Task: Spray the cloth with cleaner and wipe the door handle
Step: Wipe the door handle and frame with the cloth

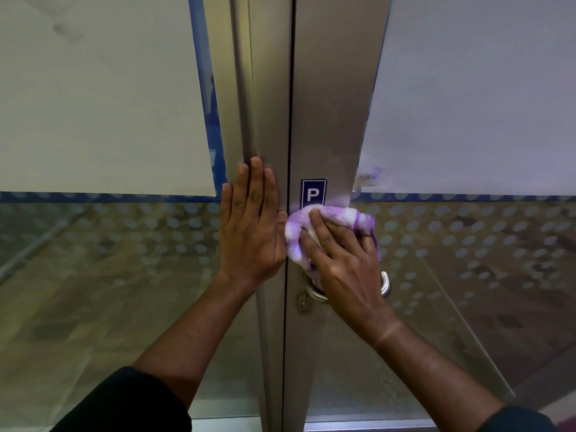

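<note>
My right hand (346,260) presses a bunched purple-and-white cloth (299,232) against the right door's metal frame, just above the silver lever handle (386,285). The hand covers most of the handle; only its curved end and part of its round base (313,293) show. My left hand (252,226) lies flat, fingers pointing up, on the left door's metal frame (271,120), holding nothing. No spray bottle is in view.
A keyhole (304,305) sits below the handle base. A blue sticker with a white P (313,193) is above the cloth. Frosted, dotted glass panels (109,244) flank both metal frames, with pale sheets covering their upper halves.
</note>
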Motion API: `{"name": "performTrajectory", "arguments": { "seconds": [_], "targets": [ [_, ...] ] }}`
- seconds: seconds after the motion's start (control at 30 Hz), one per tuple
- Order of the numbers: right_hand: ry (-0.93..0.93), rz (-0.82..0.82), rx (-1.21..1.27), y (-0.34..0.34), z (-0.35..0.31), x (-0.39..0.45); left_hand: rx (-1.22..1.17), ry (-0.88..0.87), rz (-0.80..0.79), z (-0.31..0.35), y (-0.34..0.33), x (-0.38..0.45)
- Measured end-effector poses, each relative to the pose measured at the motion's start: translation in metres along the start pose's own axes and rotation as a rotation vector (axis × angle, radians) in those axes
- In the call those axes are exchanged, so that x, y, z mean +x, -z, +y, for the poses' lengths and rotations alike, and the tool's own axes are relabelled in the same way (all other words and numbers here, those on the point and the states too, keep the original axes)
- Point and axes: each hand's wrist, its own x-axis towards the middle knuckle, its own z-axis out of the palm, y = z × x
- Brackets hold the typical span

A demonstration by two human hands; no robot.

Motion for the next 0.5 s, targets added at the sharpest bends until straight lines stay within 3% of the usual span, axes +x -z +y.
{"name": "performTrajectory", "arguments": {
  "seconds": [0.17, 0.37, 0.5],
  "targets": [
    [-0.055, 0.129, -0.035, -0.006, -0.002, 0.019, -0.009, -0.002, 0.008, -0.002, -0.002, -0.001],
    [0.126, 0.012, -0.019, -0.005, 0.014, -0.008, -0.004, 0.007, -0.004, -0.002, 0.001, 0.000],
    [0.073, 0.062, -0.006, -0.003, 0.013, 0.009, -0.005, 0.002, -0.003, 0.000, 0.003, 0.001]
  ]
}}
